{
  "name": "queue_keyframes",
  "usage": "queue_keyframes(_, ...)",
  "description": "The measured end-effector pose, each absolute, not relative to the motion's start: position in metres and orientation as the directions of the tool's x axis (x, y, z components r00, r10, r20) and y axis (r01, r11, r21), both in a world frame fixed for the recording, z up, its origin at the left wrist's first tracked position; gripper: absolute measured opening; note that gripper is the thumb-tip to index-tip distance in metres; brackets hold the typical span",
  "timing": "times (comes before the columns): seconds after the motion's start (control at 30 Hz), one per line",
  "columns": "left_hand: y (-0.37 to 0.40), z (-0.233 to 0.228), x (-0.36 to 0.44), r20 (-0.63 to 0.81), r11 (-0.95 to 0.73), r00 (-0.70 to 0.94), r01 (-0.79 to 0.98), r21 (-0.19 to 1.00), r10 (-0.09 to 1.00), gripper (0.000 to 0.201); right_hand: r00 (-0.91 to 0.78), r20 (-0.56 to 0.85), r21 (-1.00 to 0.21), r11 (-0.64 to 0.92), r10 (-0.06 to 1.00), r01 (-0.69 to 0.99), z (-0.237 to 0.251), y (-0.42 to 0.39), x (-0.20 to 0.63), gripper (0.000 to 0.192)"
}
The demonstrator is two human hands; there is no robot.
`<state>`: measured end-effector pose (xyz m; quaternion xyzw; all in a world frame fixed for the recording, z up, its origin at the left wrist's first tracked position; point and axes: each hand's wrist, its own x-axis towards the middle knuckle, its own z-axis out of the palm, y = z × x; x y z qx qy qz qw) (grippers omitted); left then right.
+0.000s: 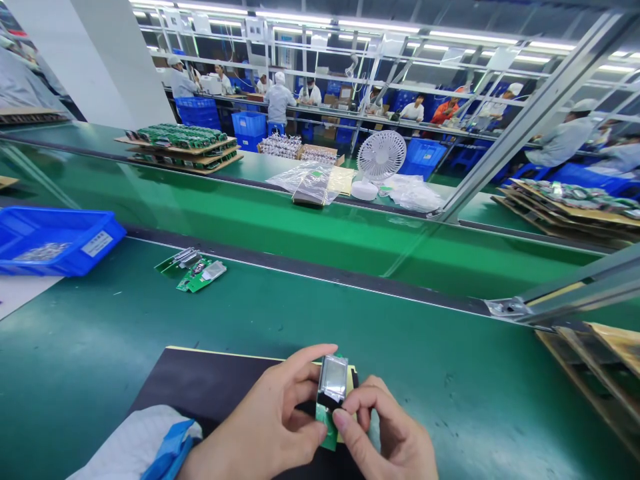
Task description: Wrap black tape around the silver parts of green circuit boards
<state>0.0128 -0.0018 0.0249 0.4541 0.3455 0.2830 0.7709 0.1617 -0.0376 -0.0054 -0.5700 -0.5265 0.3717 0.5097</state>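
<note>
My left hand grips a small green circuit board by its edges, fingers on one side and thumb low on the other. A grey rectangular display screen sits on the upper part of the board. Across the display's lower edge lies a black strip. My right hand is closed, thumb and forefinger pinching at the right end of this strip. Both hands are above a dark sheet with a yellowish border on the green bench.
Loose circuit boards lie farther back on the bench. A blue bin with small metal parts stands left. Stacked cardboard trays are at right. Beyond the metal frame are a white fan, board stacks and several people working.
</note>
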Motion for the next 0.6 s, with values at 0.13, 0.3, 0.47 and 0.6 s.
queue_keyframes(0.13,-0.002,0.026,0.013,-0.277,0.430,0.598,-0.128,0.894,0.752,0.059,0.208,0.131,-0.968,0.080,0.969,0.239,-0.008,-0.039,0.158,0.011)
queue_keyframes(0.3,-0.004,0.023,0.014,-0.279,0.422,0.558,-0.144,0.895,0.782,0.047,0.257,0.163,-0.956,0.088,0.953,0.280,-0.008,-0.041,0.151,0.013)
queue_keyframes(0.47,-0.004,0.023,0.017,-0.302,0.427,0.484,-0.169,0.888,0.821,0.041,0.313,0.182,-0.949,0.082,0.932,0.306,-0.008,-0.041,0.144,0.013)
queue_keyframes(0.6,-0.004,0.023,0.019,-0.315,0.424,0.449,-0.166,0.890,0.836,0.037,0.336,0.161,-0.951,0.054,0.928,0.305,-0.007,-0.041,0.141,0.014)
